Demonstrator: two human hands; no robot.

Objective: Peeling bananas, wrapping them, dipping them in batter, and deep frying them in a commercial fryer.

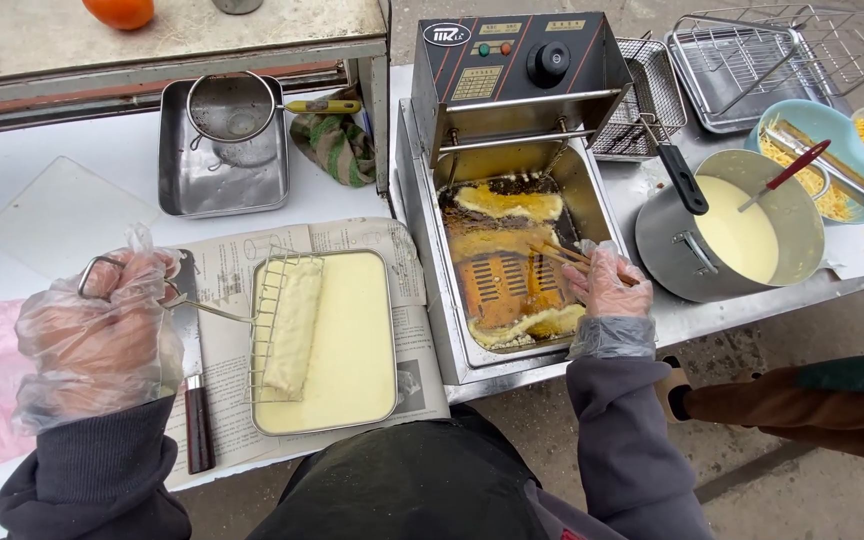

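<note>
My left hand (97, 335), in a clear plastic glove, grips the wire handle of a small wire rack (274, 330). A long battered piece (292, 325) lies on the rack, which rests over a steel tray of pale yellow batter (352, 345). My right hand (607, 283), also gloved, holds wooden chopsticks (557, 252) that reach into the oil of an electric deep fryer (512, 200). Battered pieces (508, 202) float at the far end of the oil and another lies at its near edge (532, 328).
A knife (192, 390) lies on newspaper left of the batter tray. A steel pan with a strainer (224, 145) sits behind. Right of the fryer stand a pot of batter (742, 235), a blue bowl with tongs (832, 165) and wire baskets (752, 60). Another person's sleeve (802, 405) enters at right.
</note>
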